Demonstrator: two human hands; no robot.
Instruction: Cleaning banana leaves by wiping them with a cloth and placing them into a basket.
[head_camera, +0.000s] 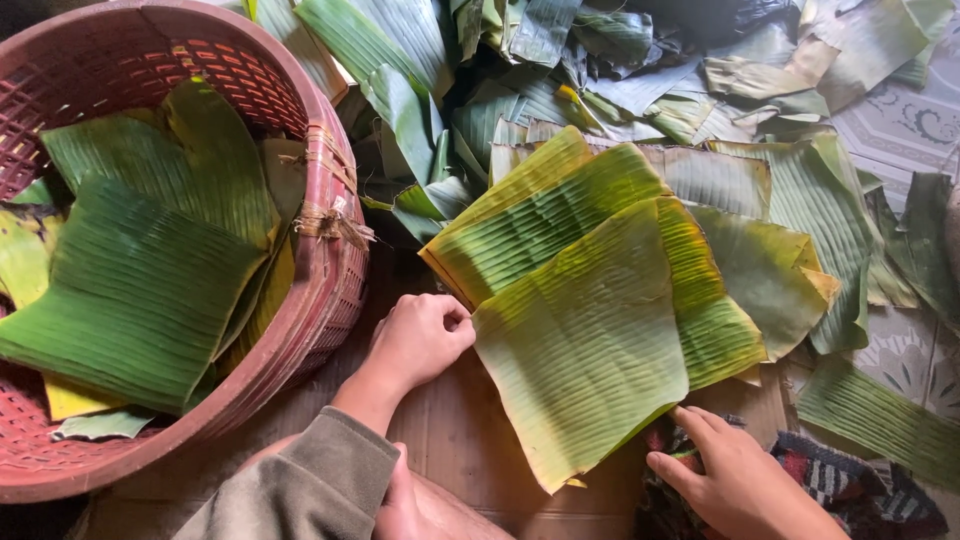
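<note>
A stack of cut banana leaf pieces lies in front of me. The top leaf piece (585, 345) is pale green-yellow and ribbed. My left hand (420, 338) is curled, its fingers pinching the left edge of that piece near its upper corner. My right hand (735, 480) rests flat by the leaf's lower right edge, fingertips touching the edge and lying on a dark patterned cloth (850, 490). Darker leaf pieces (540, 215) lie beneath the top one, fanned out to the right.
A large red woven plastic basket (330, 260) at the left holds several green banana leaf pieces (130, 290). A heap of loose, torn leaves (620, 80) covers the back. Brown cardboard (470, 440) lies under my hands; patterned floor tiles (905, 125) show at the right.
</note>
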